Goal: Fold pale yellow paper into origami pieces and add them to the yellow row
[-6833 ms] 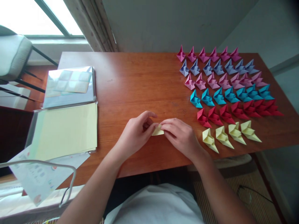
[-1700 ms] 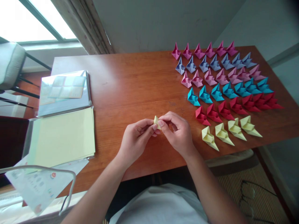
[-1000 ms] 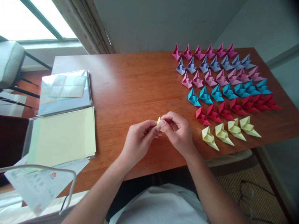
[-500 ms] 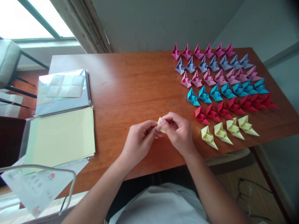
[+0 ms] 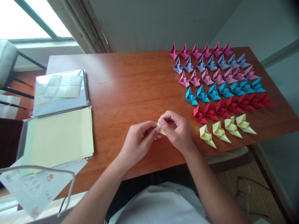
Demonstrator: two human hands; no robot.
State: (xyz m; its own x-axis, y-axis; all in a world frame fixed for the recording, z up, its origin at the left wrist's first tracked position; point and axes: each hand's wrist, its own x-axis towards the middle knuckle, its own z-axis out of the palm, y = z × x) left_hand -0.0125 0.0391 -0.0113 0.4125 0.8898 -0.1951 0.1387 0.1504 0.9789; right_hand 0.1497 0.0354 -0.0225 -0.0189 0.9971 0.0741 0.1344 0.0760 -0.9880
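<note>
Between my two hands is a small folded piece of yellow paper (image 5: 163, 132), mostly hidden by the fingers. My left hand (image 5: 141, 137) pinches its left side with thumb and forefinger. My right hand (image 5: 175, 130) is closed on its upper right part, the thumb pressed on top. Just right of that hand, a short row of yellow origami pieces (image 5: 219, 131) stands on the wooden table (image 5: 130, 84). Behind them run rows of similar folded pieces: red (image 5: 211, 112), turquoise (image 5: 213, 92), pink (image 5: 206, 77), lilac (image 5: 201, 64) and magenta (image 5: 196, 51).
On the left lie a stack of pale yellow paper sheets (image 5: 60, 133) and a clear-covered folder (image 5: 59, 91). A white bent tube (image 5: 46, 168) crosses above a printed sheet (image 5: 37, 189) at the lower left. A chair (image 5: 8, 62) stands beyond the table's left side.
The view has shifted slightly, so the table's contents appear a little further left. Both hands keep their pinch on the yellow paper; the fingers have barely moved, and its top tip is now more covered.
</note>
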